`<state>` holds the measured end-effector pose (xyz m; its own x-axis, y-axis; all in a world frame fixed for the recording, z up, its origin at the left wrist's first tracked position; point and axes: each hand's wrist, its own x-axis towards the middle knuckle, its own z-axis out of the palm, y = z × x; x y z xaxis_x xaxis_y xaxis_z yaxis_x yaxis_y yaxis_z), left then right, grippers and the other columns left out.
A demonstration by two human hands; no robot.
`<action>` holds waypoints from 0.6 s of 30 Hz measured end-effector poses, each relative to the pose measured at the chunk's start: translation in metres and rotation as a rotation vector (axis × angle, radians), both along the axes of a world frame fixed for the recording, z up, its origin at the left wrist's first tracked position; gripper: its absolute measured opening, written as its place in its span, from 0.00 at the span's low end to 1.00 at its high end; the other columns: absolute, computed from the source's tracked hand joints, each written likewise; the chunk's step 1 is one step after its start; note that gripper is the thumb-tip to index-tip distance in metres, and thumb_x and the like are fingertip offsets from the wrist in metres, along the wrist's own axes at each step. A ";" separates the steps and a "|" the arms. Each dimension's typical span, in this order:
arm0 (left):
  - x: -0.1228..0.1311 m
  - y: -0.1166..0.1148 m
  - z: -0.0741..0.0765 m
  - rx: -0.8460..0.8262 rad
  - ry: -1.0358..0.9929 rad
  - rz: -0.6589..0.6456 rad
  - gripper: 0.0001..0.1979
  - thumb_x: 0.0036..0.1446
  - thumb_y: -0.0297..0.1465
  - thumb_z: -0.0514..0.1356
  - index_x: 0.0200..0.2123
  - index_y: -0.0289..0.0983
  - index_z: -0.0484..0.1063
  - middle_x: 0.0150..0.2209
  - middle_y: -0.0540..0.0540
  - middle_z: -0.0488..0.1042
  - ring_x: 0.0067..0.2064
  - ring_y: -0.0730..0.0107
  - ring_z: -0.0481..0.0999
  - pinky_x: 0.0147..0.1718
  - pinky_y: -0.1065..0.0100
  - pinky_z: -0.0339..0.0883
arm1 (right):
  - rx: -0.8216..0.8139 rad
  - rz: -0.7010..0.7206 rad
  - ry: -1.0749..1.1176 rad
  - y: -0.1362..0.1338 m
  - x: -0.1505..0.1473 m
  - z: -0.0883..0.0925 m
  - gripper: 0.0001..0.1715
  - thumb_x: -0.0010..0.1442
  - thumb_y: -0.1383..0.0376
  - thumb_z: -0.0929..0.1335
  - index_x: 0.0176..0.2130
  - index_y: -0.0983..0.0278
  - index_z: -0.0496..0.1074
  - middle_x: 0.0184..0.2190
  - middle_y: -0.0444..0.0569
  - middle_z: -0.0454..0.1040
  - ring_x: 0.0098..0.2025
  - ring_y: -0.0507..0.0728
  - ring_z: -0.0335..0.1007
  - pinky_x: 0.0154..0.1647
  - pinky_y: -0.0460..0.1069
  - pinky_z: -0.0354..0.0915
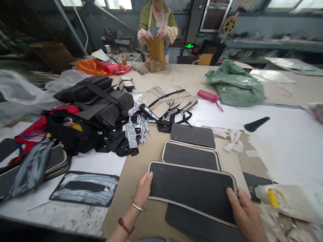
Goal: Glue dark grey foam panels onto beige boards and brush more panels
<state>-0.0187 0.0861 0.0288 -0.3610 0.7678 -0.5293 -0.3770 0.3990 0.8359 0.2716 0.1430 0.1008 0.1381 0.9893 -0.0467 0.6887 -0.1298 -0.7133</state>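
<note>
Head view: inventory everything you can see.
Held panel: one, black, pale-edged, front centre
Panel stack: uncountable, black, pale-edged, beyond held panel
Smeared panel: one, black and whitish, front left
Flat pieces: many, beige, far centre
Fabric heap: one, mostly black, left
Sack: one, green, far right
Pouch: one, pink, beside sack
Cardboard box: one, brown, far centre
Co-worker: one, green sleeves, top centre
Other clutter: uncountable, mixed colours, all around
Left hand: one, holding panel's left edge
Right hand: one, holding its right edge

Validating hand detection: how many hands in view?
4: left hand and right hand holding the dark panel; across the table, a co-worker's right hand and co-worker's left hand on a yellow-brown piece.
</note>
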 end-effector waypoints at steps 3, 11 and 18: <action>-0.002 -0.012 -0.002 -0.062 0.086 -0.031 0.24 0.44 0.48 0.59 0.36 0.33 0.71 0.36 0.44 0.77 0.44 0.57 0.73 0.48 0.59 0.63 | -0.125 -0.076 0.188 -0.015 -0.002 -0.011 0.25 0.46 0.43 0.62 0.28 0.61 0.65 0.27 0.48 0.71 0.35 0.59 0.67 0.36 0.49 0.63; 0.003 0.028 -0.002 -0.047 0.226 -0.103 0.23 0.42 0.48 0.60 0.33 0.34 0.72 0.30 0.46 0.76 0.39 0.59 0.74 0.42 0.62 0.66 | -0.024 -0.079 0.137 0.019 0.005 -0.048 0.26 0.48 0.42 0.59 0.19 0.60 0.57 0.17 0.41 0.60 0.23 0.53 0.58 0.25 0.47 0.57; 0.009 0.112 -0.002 0.124 0.297 -0.163 0.23 0.41 0.48 0.60 0.31 0.33 0.71 0.24 0.49 0.73 0.31 0.65 0.71 0.34 0.66 0.66 | 0.037 -0.090 -0.035 0.097 0.022 -0.054 0.27 0.48 0.43 0.59 0.18 0.60 0.48 0.15 0.37 0.49 0.21 0.50 0.46 0.24 0.47 0.46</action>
<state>-0.0099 0.1977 0.0270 -0.3527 0.8798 -0.3187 -0.0496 0.3225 0.9453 0.2941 0.2396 0.0465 0.2274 0.9738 -0.0038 0.6999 -0.1661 -0.6947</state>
